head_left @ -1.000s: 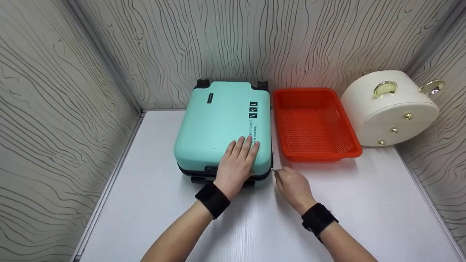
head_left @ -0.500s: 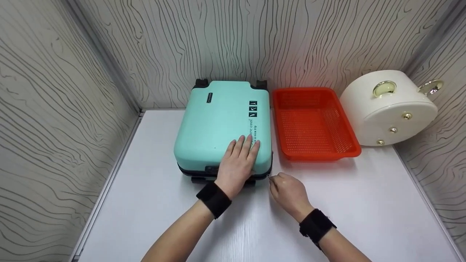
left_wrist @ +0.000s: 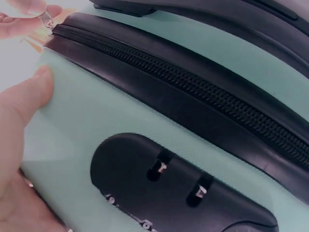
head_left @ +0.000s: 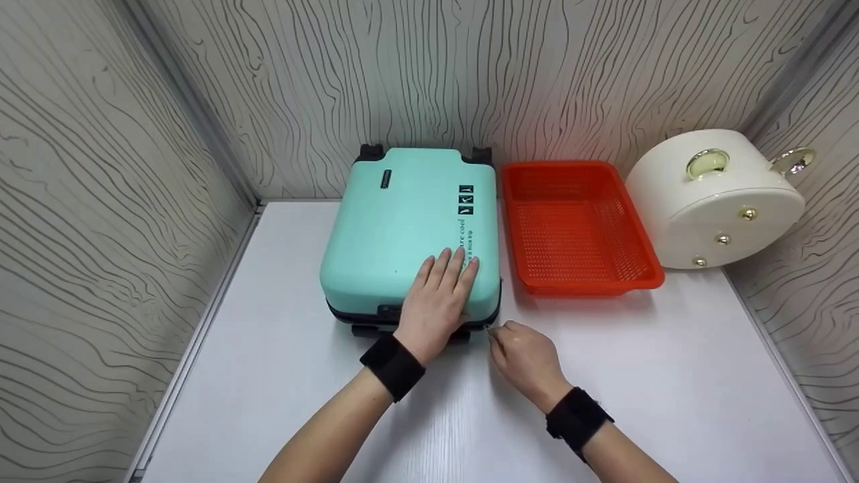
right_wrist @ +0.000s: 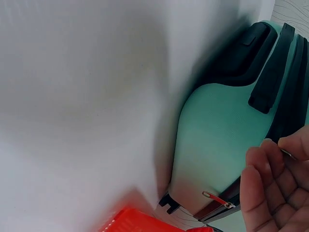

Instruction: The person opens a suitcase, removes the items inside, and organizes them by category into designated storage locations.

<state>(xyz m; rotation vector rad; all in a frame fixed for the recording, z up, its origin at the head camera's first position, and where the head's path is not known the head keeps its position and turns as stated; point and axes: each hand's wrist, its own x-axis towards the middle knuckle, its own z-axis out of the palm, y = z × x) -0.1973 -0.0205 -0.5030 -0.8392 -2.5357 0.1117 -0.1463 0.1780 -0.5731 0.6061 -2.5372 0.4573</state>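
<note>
The turquoise suitcase [head_left: 402, 221] is lying flat on the white table [head_left: 221, 402], its black wheels [head_left: 370, 151] facing the patterned wall [head_left: 416, 80] at the back and its handle [right_wrist: 271, 72] side facing you. The black zipper [left_wrist: 193, 87] is running along that near side, and its metal pull [left_wrist: 47, 21] is sitting by the near right corner, pinched between the thumb and finger of your right hand [head_left: 530, 362]; the other fingers of that hand are curling in toward the palm. A second pull [right_wrist: 218, 199] is showing farther along the seam in the right wrist view. Your left hand [head_left: 433, 312] is resting on the lid near that corner, its fingers straight and slightly apart, its thumb touching the front face, near a black lock plate [left_wrist: 178, 188]. Just right of the suitcase, a red basket [head_left: 584, 290] is standing, and beyond it a round white case [head_left: 718, 194] with gold-coloured fittings is leaning close. You are wearing a black band [head_left: 394, 367] on each wrist.
</note>
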